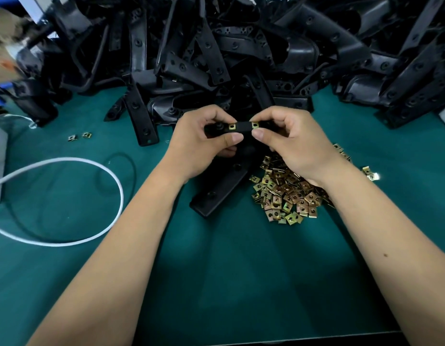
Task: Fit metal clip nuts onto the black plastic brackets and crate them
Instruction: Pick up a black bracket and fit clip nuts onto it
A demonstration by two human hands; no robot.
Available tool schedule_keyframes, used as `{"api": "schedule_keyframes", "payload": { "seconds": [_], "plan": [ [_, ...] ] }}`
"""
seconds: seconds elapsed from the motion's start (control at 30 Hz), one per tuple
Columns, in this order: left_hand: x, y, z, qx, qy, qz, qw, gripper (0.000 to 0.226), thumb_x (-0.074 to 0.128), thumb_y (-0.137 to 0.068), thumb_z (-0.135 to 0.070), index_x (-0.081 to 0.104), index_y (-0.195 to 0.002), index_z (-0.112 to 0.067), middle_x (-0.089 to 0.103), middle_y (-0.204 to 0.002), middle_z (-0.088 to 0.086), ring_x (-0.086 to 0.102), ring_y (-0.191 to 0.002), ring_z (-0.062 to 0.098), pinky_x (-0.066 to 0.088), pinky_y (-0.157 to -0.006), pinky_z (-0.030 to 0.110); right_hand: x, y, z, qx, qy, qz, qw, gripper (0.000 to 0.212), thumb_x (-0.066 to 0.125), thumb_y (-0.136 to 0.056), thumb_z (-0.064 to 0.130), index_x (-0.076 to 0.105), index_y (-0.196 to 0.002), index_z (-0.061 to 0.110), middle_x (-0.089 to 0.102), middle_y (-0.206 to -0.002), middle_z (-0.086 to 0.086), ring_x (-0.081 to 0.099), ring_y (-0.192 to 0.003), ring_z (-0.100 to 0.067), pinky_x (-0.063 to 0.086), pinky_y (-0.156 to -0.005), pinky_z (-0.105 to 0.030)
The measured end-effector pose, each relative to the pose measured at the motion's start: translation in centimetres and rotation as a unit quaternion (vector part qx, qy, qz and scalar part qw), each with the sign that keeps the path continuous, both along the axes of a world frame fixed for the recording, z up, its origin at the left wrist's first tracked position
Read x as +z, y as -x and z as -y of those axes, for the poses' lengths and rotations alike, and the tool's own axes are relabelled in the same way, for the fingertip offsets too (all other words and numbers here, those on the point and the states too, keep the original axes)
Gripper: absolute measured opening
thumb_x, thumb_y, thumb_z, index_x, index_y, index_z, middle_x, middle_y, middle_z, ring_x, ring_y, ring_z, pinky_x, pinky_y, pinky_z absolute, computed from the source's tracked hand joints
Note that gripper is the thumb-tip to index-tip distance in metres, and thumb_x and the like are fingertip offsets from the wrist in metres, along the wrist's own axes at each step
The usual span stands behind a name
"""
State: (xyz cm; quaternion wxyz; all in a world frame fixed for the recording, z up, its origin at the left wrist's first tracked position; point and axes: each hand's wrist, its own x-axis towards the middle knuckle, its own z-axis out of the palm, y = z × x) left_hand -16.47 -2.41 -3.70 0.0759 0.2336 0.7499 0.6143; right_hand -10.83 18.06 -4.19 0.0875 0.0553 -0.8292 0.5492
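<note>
Bracket is held above the counter, clear of the nut pile, so both hands can work it. Left hand grips one end; right hand pinches a clip nut onto the other, probably seating it.

A bracket sits above the tabletop, between the left hand and right hand, which grip its two ends. Two clip nuts sit on it, one beside each thumb. Behind the hands, a heap of brackets spans the tabletop's far side. Below the hands lies a single bracket; just right of it, under the right wrist, lies a pile of clip nuts. A looped cable lies at left, with two loose nuts behind it.
</note>
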Motion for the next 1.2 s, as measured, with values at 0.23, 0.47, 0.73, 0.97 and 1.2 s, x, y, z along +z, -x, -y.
{"api": "schedule_keyframes", "payload": {
  "seconds": [0.23,0.47,0.73,0.97,1.2],
  "plan": [
    [0.4,-0.4,0.1,-0.013,0.016,0.007,1.0,0.018,0.078,-0.087,-0.001,0.068,-0.089,-0.016,0.071,-0.085,0.007,0.074,-0.067,0.022,0.062,-0.061,0.033,0.5,-0.5,0.2,-0.008,-0.086,-0.055,0.995,0.013,0.079,-0.09,0.023,0.07,-0.095,0.014,0.074,-0.087,0.006,0.066,-0.082,-0.005,0.05,-0.078,-0.026],
    [1.7,-1.6,-0.8,-0.02,0.005,0.009,1.0,0.016,0.076,-0.087,0.0,0.067,-0.091,-0.013,0.07,-0.078,0.002,0.072,-0.063,0.017,0.06,-0.057,0.026,1.9,-1.6,-0.7,-0.013,-0.072,-0.063,0.995,0.015,0.082,-0.088,0.022,0.072,-0.092,0.011,0.07,-0.085,0.012,0.061,-0.082,0.005,0.043,-0.085,-0.016],
    [7.4,-6.5,-12.9,-0.134,-0.056,0.004,0.989,0.005,0.07,-0.095,-0.006,0.066,-0.097,-0.007,0.069,-0.078,0.003,0.071,-0.063,0.014,0.058,-0.06,0.025,6.7,-9.1,-6.5,-0.242,0.077,-0.165,0.953,0.001,0.072,-0.092,0.016,0.072,-0.092,0.016,0.07,-0.089,0.008,0.064,-0.087,-0.005,0.05,-0.085,-0.027],
    [8.0,-20.5,-30.7,-0.312,0.061,-0.211,0.925,0.017,0.075,-0.091,-0.023,0.067,-0.099,-0.01,0.071,-0.092,0.004,0.067,-0.087,0.025,0.054,-0.079,0.04,4.8,-26.2,-17.4,-0.507,0.227,-0.237,0.797,0.002,0.066,-0.095,0.015,0.068,-0.095,0.016,0.068,-0.079,0.006,0.06,-0.073,-0.01,0.05,-0.069,-0.025],
    [-2.4,-32.6,-38.5,-0.527,0.29,-0.326,0.729,0.042,0.06,-0.099,-0.048,0.064,-0.132,-0.022,0.065,-0.132,0.008,0.055,-0.126,0.03,0.042,-0.106,0.039,-10.9,-40.6,-22.1,-0.669,0.312,0.0,0.674,0.015,0.064,-0.099,0.013,0.068,-0.086,0.008,0.063,-0.082,-0.017,0.057,-0.077,-0.025,0.044,-0.075,-0.044]
  ]
}}
